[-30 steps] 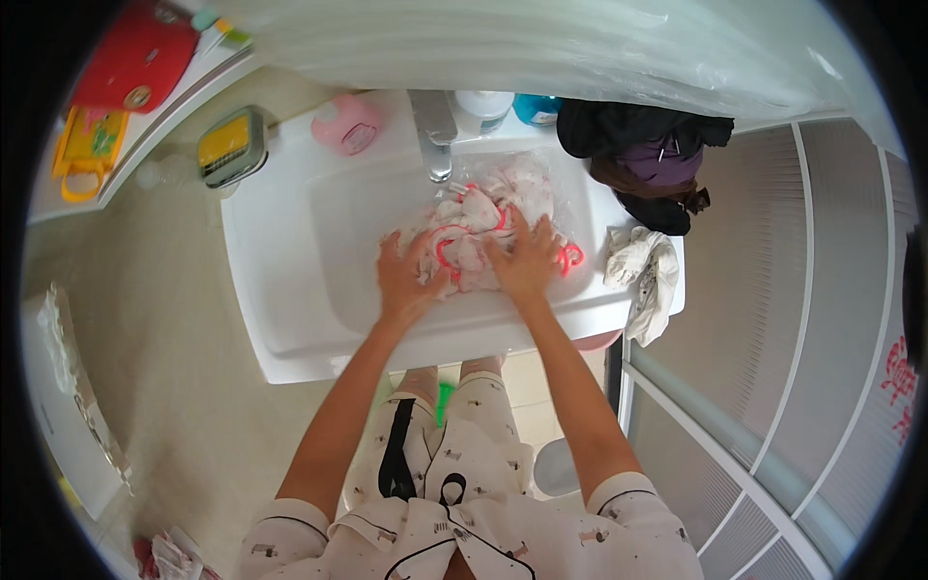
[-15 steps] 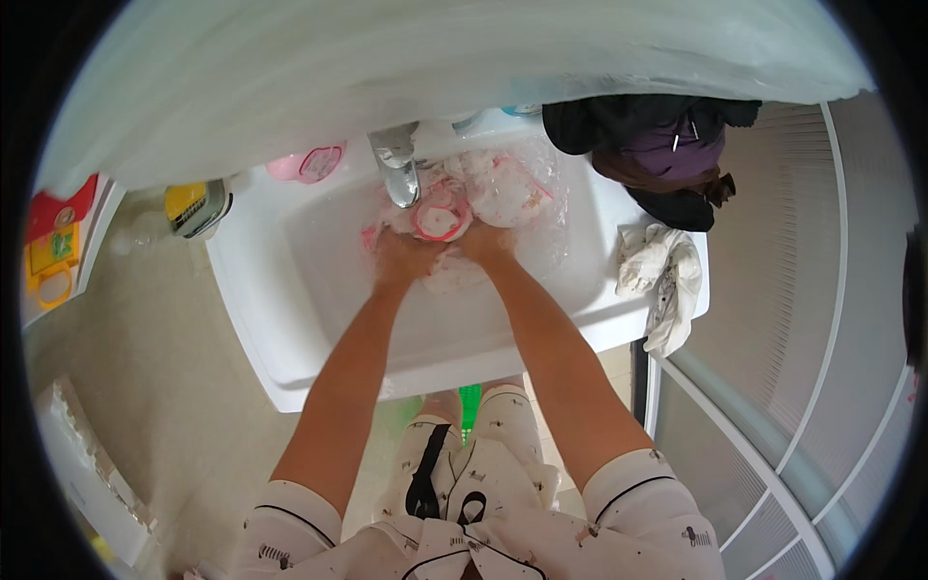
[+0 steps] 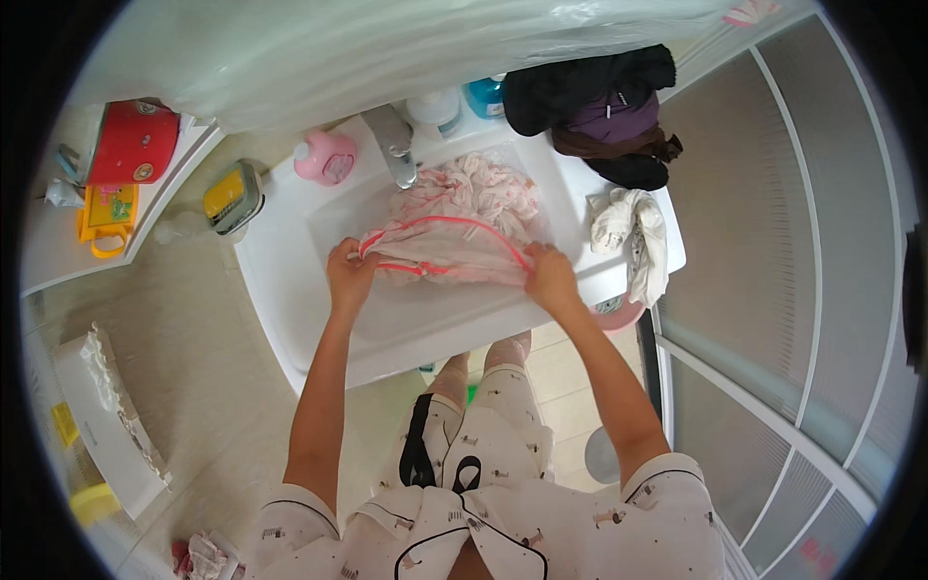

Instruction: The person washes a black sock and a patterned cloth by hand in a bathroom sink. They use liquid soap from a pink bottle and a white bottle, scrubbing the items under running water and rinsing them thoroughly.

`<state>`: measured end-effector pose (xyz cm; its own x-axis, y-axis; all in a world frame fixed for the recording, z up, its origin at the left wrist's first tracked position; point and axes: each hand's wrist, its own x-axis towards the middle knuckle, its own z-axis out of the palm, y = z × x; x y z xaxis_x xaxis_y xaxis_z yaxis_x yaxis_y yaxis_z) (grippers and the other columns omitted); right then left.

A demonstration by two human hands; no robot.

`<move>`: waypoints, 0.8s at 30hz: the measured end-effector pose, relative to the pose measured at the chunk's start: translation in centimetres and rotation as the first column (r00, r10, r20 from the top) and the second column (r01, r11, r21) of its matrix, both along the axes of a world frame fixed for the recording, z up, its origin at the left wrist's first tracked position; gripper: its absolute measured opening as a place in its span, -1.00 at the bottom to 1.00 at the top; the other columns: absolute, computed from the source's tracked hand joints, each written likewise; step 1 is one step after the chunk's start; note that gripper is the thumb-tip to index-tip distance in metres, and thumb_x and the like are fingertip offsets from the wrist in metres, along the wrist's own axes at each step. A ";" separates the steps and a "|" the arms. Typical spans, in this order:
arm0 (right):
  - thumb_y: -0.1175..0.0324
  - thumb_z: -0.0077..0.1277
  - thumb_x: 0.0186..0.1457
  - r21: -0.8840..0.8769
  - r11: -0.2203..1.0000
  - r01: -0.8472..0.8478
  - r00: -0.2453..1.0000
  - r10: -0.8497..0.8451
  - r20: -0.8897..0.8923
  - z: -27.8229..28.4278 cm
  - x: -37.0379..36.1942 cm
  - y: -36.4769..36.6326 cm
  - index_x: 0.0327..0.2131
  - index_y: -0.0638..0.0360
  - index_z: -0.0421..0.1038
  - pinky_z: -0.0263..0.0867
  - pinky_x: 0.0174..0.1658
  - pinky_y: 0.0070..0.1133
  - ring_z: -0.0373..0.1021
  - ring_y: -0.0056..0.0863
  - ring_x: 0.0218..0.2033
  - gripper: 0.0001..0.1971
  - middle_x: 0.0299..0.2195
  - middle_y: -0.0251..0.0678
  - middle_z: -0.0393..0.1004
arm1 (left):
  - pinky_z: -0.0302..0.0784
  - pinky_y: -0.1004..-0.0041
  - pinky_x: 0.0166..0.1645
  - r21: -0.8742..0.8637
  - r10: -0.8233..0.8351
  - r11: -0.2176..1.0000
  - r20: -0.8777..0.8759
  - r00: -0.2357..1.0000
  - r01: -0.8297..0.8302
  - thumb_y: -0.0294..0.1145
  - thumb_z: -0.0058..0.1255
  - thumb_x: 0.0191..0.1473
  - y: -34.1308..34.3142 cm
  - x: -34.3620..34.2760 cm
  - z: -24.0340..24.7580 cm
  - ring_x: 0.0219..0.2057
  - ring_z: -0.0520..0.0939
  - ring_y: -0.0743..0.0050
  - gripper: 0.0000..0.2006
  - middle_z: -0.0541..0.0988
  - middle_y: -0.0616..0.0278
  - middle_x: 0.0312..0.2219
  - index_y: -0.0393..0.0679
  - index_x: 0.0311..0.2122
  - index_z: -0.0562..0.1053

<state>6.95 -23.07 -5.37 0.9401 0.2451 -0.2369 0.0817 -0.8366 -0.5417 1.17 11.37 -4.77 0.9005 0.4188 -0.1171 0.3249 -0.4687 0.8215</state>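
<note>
A wet white-and-pink garment (image 3: 469, 256) with bright pink edging is spread between my hands in the white sink (image 3: 304, 290). My left hand (image 3: 352, 273) pinches its left end at the edging. At the opposite end, my right hand (image 3: 551, 278) is closed on the same edging. The rest of the cloth lies bunched toward the far side of the basin, just right of and below the chrome faucet (image 3: 392, 145). No running stream shows from the spout.
A pink bottle (image 3: 327, 158) and a blue bottle (image 3: 486, 97) stand along the sink's back ledge. Dark clothes (image 3: 609, 126) and a white cloth (image 3: 633, 237) lie on its right rim. A yellow-and-grey container (image 3: 233, 196) sits at the left corner. Sliding panels (image 3: 735, 213) line the right side.
My hands have risen from the foamy water and moved apart, stretching the garment's edging between them. The splashing water around the cloth has subsided. The view has shifted slightly.
</note>
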 end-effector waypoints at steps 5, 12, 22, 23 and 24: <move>0.56 0.04 -0.12 0.088 0.996 0.011 1.000 -0.009 -0.023 0.7 -2.3 3.3 -0.07 0.15 0.45 0.39 -0.09 -0.23 0.44 0.06 -0.21 -0.57 -0.21 0.05 0.48 | 0.56 0.45 -0.22 -0.537 0.226 0.812 -0.070 0.972 -0.228 -0.60 -0.03 0.09 -1.9 -0.6 4.9 -0.33 0.54 0.57 -0.89 0.49 0.31 -0.35 -0.14 -0.30 0.34; 0.34 0.17 -0.08 0.259 0.966 -0.009 0.999 0.018 -0.031 0.9 1.1 13.9 -0.18 0.20 0.51 0.42 -0.06 -0.28 0.48 -0.07 -0.15 -0.67 -0.25 -0.03 0.56 | 0.47 0.57 -0.30 -0.590 0.165 0.803 0.077 0.983 -0.089 -0.67 -0.09 0.08 -1.7 -1.7 15.3 -0.36 0.50 0.69 -0.84 0.50 0.38 -0.38 -0.10 -0.29 0.32; 0.47 -0.05 0.12 0.631 0.453 0.630 0.697 0.027 -0.716 4.5 3.5 10.6 -0.14 0.18 0.52 0.46 -0.15 -0.47 0.50 -0.41 -0.18 -0.76 -0.18 -0.27 0.54 | 0.47 0.40 -0.15 -0.335 0.110 0.933 -0.082 0.991 -0.131 -0.55 0.14 -0.07 3.2 -4.8 18.4 -0.27 0.53 0.39 -0.55 0.46 0.15 -0.25 -0.08 -0.02 0.32; 0.52 -0.09 0.13 0.645 0.424 0.636 0.691 0.058 -0.720 7.4 3.7 11.0 -0.13 0.20 0.52 0.47 -0.15 -0.51 0.50 -0.46 -0.22 -0.75 -0.20 -0.29 0.53 | 0.47 0.39 -0.13 -0.178 0.112 0.974 -0.165 0.980 -0.141 -0.51 0.16 -0.08 5.1 -5.9 16.6 -0.27 0.53 0.34 -0.48 0.45 0.11 -0.23 -0.08 0.04 0.30; 0.57 -0.13 0.13 0.653 0.397 0.644 0.687 0.074 -0.723 9.6 3.8 11.0 -0.13 0.23 0.51 0.47 -0.16 -0.54 0.50 -0.50 -0.26 -0.73 -0.22 -0.30 0.53 | 0.48 0.39 -0.12 -0.030 0.116 0.991 -0.247 0.962 -0.127 -0.46 0.18 -0.08 6.0 -6.7 15.1 -0.26 0.54 0.28 -0.42 0.44 0.06 -0.22 -0.08 0.10 0.28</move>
<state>10.78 -12.02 4.28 0.7245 0.3837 -0.5726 -0.6647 0.1693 -0.7277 -5.49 17.41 10.32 0.7847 0.5125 -0.3487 0.5707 -0.3775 0.7293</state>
